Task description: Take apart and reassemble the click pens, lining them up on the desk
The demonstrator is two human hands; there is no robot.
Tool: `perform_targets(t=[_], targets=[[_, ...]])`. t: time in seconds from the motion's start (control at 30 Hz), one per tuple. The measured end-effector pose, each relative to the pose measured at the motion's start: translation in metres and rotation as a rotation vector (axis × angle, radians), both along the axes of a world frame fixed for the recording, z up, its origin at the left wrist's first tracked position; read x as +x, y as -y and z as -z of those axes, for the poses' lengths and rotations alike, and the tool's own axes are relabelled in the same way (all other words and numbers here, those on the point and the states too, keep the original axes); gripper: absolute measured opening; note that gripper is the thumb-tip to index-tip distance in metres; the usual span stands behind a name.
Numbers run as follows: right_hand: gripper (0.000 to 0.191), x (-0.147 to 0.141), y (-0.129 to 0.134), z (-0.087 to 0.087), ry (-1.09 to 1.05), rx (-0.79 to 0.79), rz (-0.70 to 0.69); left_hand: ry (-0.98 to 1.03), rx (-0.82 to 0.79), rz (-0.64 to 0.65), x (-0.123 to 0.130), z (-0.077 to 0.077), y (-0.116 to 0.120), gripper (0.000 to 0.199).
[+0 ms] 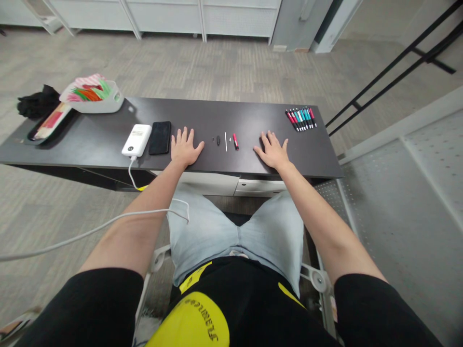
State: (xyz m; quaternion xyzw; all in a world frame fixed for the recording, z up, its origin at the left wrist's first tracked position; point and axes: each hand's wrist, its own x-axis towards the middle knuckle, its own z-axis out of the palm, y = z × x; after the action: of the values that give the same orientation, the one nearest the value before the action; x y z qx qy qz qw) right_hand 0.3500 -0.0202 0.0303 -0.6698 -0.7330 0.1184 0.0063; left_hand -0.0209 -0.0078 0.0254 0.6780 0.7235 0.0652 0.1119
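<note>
My left hand lies flat on the dark desk, fingers spread, just right of a black phone. My right hand also rests flat with its fingers apart and holds nothing. Between the hands, small pen parts lie in a row: a black piece, a thin white rod, a tiny pale tip and a red barrel. A tiny dark piece sits nearest my left hand. Beyond my right hand, several red and teal pens lie side by side.
A white power bank with a white cable lies left of the phone. Farther left are a white basket of colourful items, a black tray and a black cloth bundle. A perforated panel stands at the right.
</note>
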Motion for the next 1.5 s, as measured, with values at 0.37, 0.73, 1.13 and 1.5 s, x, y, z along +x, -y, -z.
perform_targets(t=[0.37,0.73,1.13,1.5], targets=[[0.084,-0.062,0.024,-0.009,-0.08,0.027,-0.281,0.017,0.009,-0.015,0.001,0.0,0.001,0.097],[0.081,-0.06,0.027,0.001,-0.245,0.194,-0.001,0.077,0.216,-0.112,0.005,-0.01,0.014,0.097],[0.064,-0.058,0.025,0.007,-0.214,0.249,0.038,0.183,0.232,0.198,0.1,-0.006,-0.017,0.02],[0.059,-0.058,0.022,0.009,-0.22,0.263,0.064,0.352,0.319,0.222,0.101,0.008,-0.012,0.014]])
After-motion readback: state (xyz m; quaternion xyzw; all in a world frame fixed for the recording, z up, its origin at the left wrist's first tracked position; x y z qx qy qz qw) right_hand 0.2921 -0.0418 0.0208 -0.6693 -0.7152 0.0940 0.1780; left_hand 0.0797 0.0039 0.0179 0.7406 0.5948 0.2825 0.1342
